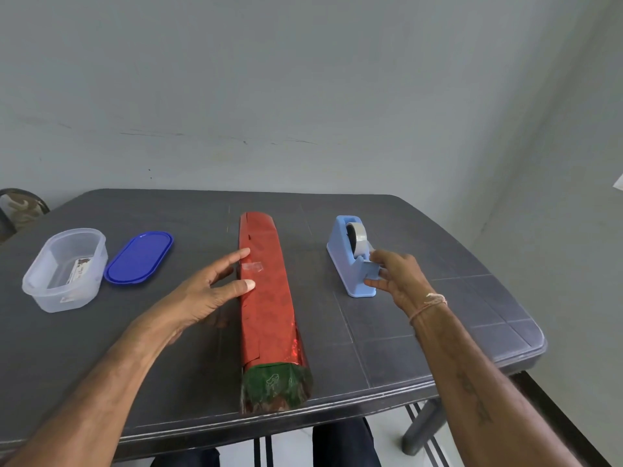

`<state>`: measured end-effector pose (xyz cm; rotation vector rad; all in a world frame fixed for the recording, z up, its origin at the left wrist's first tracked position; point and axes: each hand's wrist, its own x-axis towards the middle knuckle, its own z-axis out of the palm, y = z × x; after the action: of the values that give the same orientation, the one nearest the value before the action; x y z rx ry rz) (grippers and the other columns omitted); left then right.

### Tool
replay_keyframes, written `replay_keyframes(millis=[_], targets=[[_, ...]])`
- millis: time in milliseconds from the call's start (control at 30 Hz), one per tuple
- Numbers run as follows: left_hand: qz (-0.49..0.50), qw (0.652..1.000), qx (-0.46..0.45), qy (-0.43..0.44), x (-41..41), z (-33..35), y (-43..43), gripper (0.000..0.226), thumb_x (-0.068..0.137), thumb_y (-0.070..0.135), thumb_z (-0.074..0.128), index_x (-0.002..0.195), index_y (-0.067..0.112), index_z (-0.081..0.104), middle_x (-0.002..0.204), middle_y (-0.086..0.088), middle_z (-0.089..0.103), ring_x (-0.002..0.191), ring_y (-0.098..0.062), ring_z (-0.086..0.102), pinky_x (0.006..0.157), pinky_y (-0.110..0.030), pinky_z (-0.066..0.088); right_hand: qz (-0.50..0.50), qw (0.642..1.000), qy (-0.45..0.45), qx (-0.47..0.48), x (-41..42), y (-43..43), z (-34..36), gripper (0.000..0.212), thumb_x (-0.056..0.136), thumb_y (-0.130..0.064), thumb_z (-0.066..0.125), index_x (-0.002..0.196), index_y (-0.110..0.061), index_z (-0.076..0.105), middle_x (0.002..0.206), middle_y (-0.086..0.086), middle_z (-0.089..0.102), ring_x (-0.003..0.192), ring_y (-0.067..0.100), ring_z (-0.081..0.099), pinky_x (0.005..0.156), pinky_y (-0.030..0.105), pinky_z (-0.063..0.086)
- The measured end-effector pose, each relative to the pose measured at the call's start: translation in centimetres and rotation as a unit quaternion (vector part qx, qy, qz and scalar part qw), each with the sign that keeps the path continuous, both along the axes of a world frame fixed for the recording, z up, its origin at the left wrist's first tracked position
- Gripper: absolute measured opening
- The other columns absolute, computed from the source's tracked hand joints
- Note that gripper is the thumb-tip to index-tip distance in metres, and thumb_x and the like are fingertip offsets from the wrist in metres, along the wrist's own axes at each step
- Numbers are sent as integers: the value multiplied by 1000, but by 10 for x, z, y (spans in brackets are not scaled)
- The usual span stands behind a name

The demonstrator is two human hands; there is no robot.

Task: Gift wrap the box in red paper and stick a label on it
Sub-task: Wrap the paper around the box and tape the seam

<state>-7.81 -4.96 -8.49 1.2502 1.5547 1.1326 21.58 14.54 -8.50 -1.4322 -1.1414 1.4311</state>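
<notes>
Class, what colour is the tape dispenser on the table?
The tape dispenser is light blue, clearest in the head view.

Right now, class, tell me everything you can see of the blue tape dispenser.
The tape dispenser is light blue, plastic-looking, with a wedge-shaped body and flat base. A roll of greyish clear tape sits in its slot. It stands upright on the dark table, right of the red-wrapped box, apart from it. The right hand pinches a tape strip at its near cutter end.

Long red-wrapped box (266, 298) lies flat, seam taped.
</notes>
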Motion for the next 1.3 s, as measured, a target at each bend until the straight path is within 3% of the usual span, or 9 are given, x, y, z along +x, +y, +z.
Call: replay_keyframes(millis=[100, 233, 367, 500, 600, 667, 833, 1067, 1300], targets=[[1, 1000, -10, -3, 0, 1, -1, 70, 79, 48, 74, 140, 62, 44, 162, 12, 33, 146, -6, 27, 115, -45, 27, -17, 1000, 15, 6, 2, -1, -7, 40, 91, -15, 73, 122, 6, 59, 125, 18, 58, 107, 32, 68, 77, 45, 65], [5, 1000, -11, 1, 2, 2, -1, 68, 81, 46, 73, 140, 62, 43, 164, 11, 31, 150, -11, 25, 118, -51, 26, -23, 999, 37, 8, 3, -7, -14, 26, 94, -13, 71, 111, 2, 59, 120, 16, 57, 97, 27, 68, 89, 50, 61], [3, 1000, -15, 1, 1, 2, 0, 70, 78, 49, 74, 140, 62, 43, 163, 11, 31, 146, -7, 26, 117, -49, 26, -18, 997, 60, 35, 3, -15, -19, 14, 93, -12, 72, 90, -7, 60, 103, 6, 57, 111, 30, 64, 87, 46, 62], [1, 1000, -16, 1, 0, 0, 0, 68, 76, 55, 77, 134, 67, 45, 161, 15, 34, 137, 0, 28, 116, -47, 27, -21, 996, 77, 50, 4, -19, -26, 16, 93, -15, 74, 94, -4, 62, 107, 8, 60, 115, 30, 64, 87, 43, 62], [-4, 1000, -17, 8, -4, -3, 1, 78, 59, 74, 80, 129, 73, 46, 161, 15, 34, 145, -6, 28, 116, -48, 27, -19, 994, 85, 63, 6, -20, -32, 21, 93, -17, 74, 100, 1, 64, 118, 16, 62, 116, 30, 66, 90, 46, 62], [-3, 1000, -17, 7, -5, -3, 2, 76, 62, 73, 81, 130, 73, 46, 162, 13, 33, 149, -11, 27, 117, -50, 26, -19, 993, 90, 75, 6, -24, -33, 18, 94, -17, 73, 96, 0, 65, 115, 15, 64, 115, 30, 66, 90, 46, 61], [-6, 1000, -23, -11, -3, -3, 1, 64, 71, 63, 81, 123, 76, 48, 159, 16, 36, 148, -12, 31, 119, -54, 30, -15, 990, 88, 113, 6, -31, -33, 15, 99, -10, 64, 84, -5, 65, 94, 7, 67, 99, 22, 68, 84, 38, 62], [-3, 1000, -19, -4, -3, -4, 2, 70, 77, 53, 75, 138, 65, 44, 162, 14, 34, 150, -11, 27, 121, -53, 24, -27, 988, 46, 142, 3, -26, -50, 23, 100, -15, 64, 83, 0, 69, 85, 4, 69, 82, 13, 69, 81, 29, 62], [-19, 1000, -11, -2, -6, -6, 3, 95, 43, 82, 80, 131, 72, 46, 161, 15, 35, 149, -10, 28, 121, -51, 25, -58, 987, 32, 146, -2, -18, -58, 17, 98, -17, 69, 86, -6, 70, 90, 8, 72, 85, 16, 71, 75, 28, 64]])
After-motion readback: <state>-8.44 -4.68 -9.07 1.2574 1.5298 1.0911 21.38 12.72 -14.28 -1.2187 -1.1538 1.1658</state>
